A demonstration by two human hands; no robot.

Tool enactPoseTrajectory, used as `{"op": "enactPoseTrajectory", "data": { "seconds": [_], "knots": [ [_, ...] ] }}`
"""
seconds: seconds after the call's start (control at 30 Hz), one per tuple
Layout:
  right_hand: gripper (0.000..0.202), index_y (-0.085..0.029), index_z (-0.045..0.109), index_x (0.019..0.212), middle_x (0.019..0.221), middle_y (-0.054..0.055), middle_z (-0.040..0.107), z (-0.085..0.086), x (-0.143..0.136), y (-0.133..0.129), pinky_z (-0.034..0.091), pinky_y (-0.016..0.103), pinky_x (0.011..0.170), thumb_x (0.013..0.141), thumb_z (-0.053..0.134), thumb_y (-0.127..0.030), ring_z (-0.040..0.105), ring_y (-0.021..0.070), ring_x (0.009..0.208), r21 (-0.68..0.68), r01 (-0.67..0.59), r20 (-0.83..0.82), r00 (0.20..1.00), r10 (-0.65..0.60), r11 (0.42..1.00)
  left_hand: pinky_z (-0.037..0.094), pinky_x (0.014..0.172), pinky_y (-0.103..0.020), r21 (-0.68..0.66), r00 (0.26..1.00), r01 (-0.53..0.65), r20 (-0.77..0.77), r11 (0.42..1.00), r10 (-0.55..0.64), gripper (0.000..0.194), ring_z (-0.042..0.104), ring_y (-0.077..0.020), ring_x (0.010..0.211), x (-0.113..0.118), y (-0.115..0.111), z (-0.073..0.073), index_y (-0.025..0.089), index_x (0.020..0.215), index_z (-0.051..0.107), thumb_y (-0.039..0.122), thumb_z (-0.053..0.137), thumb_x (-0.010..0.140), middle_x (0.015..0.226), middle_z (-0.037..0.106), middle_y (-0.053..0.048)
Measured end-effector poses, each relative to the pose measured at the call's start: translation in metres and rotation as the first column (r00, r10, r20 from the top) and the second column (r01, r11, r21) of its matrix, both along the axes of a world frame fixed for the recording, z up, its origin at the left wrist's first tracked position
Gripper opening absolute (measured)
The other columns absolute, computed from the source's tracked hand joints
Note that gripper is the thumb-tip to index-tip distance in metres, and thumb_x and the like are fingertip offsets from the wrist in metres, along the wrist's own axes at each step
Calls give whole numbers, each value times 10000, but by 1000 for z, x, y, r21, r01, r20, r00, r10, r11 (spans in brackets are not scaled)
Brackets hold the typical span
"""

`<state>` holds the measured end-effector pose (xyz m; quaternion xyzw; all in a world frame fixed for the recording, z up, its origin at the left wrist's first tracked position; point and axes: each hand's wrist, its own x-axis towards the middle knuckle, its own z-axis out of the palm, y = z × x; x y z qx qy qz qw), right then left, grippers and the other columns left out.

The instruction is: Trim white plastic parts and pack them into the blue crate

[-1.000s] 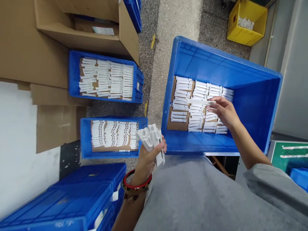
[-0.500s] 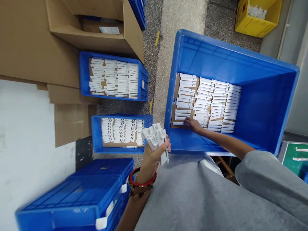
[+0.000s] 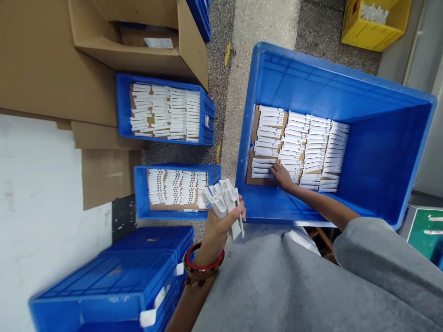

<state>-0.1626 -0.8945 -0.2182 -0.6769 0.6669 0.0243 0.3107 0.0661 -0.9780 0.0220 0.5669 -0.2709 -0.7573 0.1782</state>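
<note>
My left hand (image 3: 224, 219) is wrapped round a bundle of several white plastic parts (image 3: 223, 198), held just left of the large blue bin (image 3: 384, 138). Inside that bin, white parts (image 3: 292, 138) lie in several rows on brown cardboard (image 3: 254, 173). My right hand (image 3: 282, 177) reaches over the bin's near side, its fingertips at the end of the lowest white strips in the leftmost row. The fingers are bent, and whether they grip a strip is too small to tell.
Two smaller blue crates (image 3: 210, 120) with rows of white parts stand at the left. A cardboard box (image 3: 194, 41) is above them, stacked blue bins (image 3: 138, 272) at lower left, a yellow bin (image 3: 374, 34) at upper right.
My right hand has moved slightly right and up from the lowest strip, which now lies closer to the strips above it. My left hand still holds the bundle, nearly unmoved.
</note>
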Motion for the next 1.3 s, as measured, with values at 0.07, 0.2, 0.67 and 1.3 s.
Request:
{"op": "enactPoseTrajectory", "data": {
  "seconds": [0.07, 0.2, 0.67, 1.3],
  "knots": [
    [192, -141, 610, 1081, 1165, 150, 591, 0, 2, 0, 377, 357, 906, 910, 567, -217, 467, 276, 1100, -10, -19, 7, 1000, 20, 1000, 427, 544, -246, 9, 1000, 3, 2, 1000, -3, 340, 524, -108, 560, 1, 0, 0, 168, 903, 586, 327, 758, 656, 666, 555, 30],
    [154, -169, 643, 1037, 1133, 116, 630, 3, 2, -1, 405, 333, 884, 899, 586, -207, 517, 244, 1044, -32, -30, 9, 999, 30, 999, 427, 546, -246, 20, 1000, -6, 9, 1000, 6, 359, 527, -111, 562, 2, 0, 1, 165, 912, 582, 344, 763, 658, 670, 561, 28],
    [410, -194, 527, 1357, 1328, 135, 602, -4, -143, -177, 472, 313, 756, 971, 402, -248, 644, 257, 955, -197, 260, -327, 892, -313, 945, 428, 520, -261, -25, 997, 9, 72, 1000, -8, 252, 539, -135, 536, 6, 4, -10, 164, 822, 618, 308, 754, 665, 617, 584, 14],
    [327, -185, 626, 1189, 1248, 121, 628, -22, -131, -156, 482, 275, 641, 978, 444, -357, 640, 232, 961, -313, 152, -206, 953, -224, 937, 442, 568, -262, -18, 994, 84, 79, 996, -82, 216, 541, -128, 557, 13, 9, -17, 147, 827, 625, 340, 675, 745, 623, 598, 5]
  ]
}}
